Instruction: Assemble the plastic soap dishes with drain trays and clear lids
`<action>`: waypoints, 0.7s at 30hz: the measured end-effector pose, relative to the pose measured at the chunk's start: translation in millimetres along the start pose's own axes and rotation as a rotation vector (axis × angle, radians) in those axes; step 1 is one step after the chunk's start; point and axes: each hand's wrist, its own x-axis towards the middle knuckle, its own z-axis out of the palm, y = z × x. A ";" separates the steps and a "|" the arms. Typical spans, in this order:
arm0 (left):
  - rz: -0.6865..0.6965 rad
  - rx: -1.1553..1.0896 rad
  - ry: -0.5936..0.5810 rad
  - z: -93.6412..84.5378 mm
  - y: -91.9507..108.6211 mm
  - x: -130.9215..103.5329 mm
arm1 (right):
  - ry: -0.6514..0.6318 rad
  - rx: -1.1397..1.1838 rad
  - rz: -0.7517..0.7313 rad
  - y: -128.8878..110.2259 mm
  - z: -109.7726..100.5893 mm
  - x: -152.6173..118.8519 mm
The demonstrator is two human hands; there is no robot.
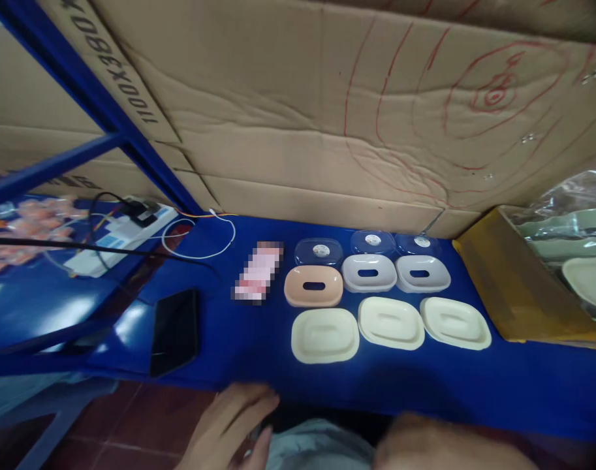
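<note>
My left hand (232, 424) is low in the view at the table's front edge, fingers curled toward the thumb. Something small and dark shows between them, too unclear to name. At the bottom right, my right hand (439, 444) is smeared by motion and its fingers cannot be made out. Beyond both hands lie soap dish parts in rows. Cream trays (326, 335) form the front row. Behind them sit a peach slotted insert (298, 289) and two whitish slotted inserts (369, 285). Clear lids (305, 256) with round stickers lie at the back. Neither hand touches these parts.
A black phone (175, 333) lies left on the blue table (239, 352), and a blurred-out pink item (258, 273) nearer the middle. A power strip (89, 259) with cables is farther left. Right stands an open carton (503, 281) of plastic-wrapped dishes. Cardboard (278, 117) walls the back.
</note>
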 end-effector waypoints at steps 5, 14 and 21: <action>0.082 -0.006 0.053 23.1 -34.4 101.9 | 0.158 -0.136 -0.029 22.6 -0.8 75.3; 0.108 -0.110 -0.442 44.8 -85.0 179.6 | 0.215 -0.260 -0.077 66.5 24.9 102.5; 0.072 -0.098 -0.469 42.6 -85.8 167.0 | 0.180 -0.276 -0.012 79.0 40.2 99.1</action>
